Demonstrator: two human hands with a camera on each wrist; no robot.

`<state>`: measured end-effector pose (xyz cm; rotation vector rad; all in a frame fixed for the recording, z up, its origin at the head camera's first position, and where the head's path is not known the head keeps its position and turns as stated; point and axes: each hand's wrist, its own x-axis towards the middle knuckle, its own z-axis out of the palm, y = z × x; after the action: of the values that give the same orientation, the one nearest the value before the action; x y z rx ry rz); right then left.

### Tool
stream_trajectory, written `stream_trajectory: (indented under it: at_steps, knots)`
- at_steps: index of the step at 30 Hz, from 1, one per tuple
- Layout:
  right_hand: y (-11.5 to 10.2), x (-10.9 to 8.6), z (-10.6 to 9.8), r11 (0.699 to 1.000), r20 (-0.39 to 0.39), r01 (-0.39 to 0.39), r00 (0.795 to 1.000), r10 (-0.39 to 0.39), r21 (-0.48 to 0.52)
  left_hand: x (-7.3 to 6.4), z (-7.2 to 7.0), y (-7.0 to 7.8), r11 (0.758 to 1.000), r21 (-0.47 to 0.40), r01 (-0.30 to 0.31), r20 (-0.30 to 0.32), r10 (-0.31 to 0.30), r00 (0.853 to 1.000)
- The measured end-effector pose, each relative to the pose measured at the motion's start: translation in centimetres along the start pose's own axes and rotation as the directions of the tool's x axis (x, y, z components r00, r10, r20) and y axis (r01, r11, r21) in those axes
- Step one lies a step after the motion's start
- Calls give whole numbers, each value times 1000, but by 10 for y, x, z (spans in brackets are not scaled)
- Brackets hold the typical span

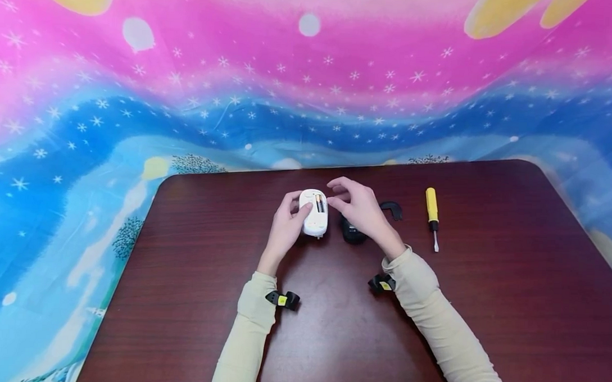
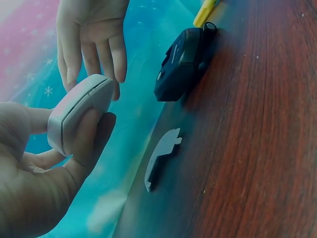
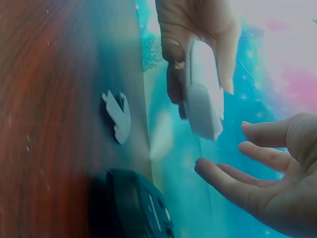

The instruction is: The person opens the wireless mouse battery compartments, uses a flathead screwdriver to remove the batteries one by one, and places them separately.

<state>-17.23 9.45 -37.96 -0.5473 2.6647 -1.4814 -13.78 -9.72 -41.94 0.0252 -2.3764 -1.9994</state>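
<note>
My left hand (image 1: 286,219) grips a white computer mouse (image 1: 308,227) by its sides, thumb over its edge, clear of the table in both wrist views. The mouse's underside faces up in the head view, its battery compartment uncovered with batteries (image 1: 320,203) inside. Just right of it, my right hand (image 1: 361,207) holds nothing; its fingers are spread and loosely bent, apart from the mouse in the right wrist view. Below the mouse, a white cover piece (image 2: 161,154) lies on the table. Partly hidden by my right hand is a black mouse (image 1: 354,233).
A curved black cover piece (image 1: 393,210) lies beside the black mouse. Farther right is a screwdriver (image 1: 432,209) with a yellow handle, its tip toward me. The dark wooden table (image 1: 202,255) ends at a patterned cloth (image 1: 268,100) behind.
</note>
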Motion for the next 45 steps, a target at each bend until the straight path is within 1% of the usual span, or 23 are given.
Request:
stream_trajectory:
  at_steps: [3, 5, 11, 19, 22, 30, 38, 45]
  knots:
    - [-1, 0, 6, 999, 13, -18, 1000, 17, 31, 0, 0, 0, 1000, -6, -3, -5, 3, 1000]
    - [-2, 1, 9, 997, 20, -33, 999, 32, 70, -1, 0, 1, 1000, -9, -9, -9, 9, 1000]
    - [-3, 1, 16, 982, 38, -70, 997, 64, 177, -1, -1, 0, 1000, -15, -14, -21, 13, 1000]
    - [-2, 2, 19, 979, 33, -72, 997, 67, 189, 0, -1, 1, 1000, -13, -10, -32, 9, 999]
    - [-1, 2, 20, 978, 46, -84, 996, 76, 189, 0, -1, 0, 1000, -12, -7, -32, 7, 999]
    - [4, 4, 23, 964, 80, -110, 992, 93, 244, 0, -1, 0, 1000, -13, -20, -37, 19, 999]
    - [4, 5, 22, 951, 92, -116, 991, 93, 286, 1, -2, 1, 1000, -18, -3, -28, 3, 1000]
    - [5, 4, 21, 953, 116, -112, 990, 82, 280, 0, -2, 0, 1000, -23, 10, -19, -10, 1000]
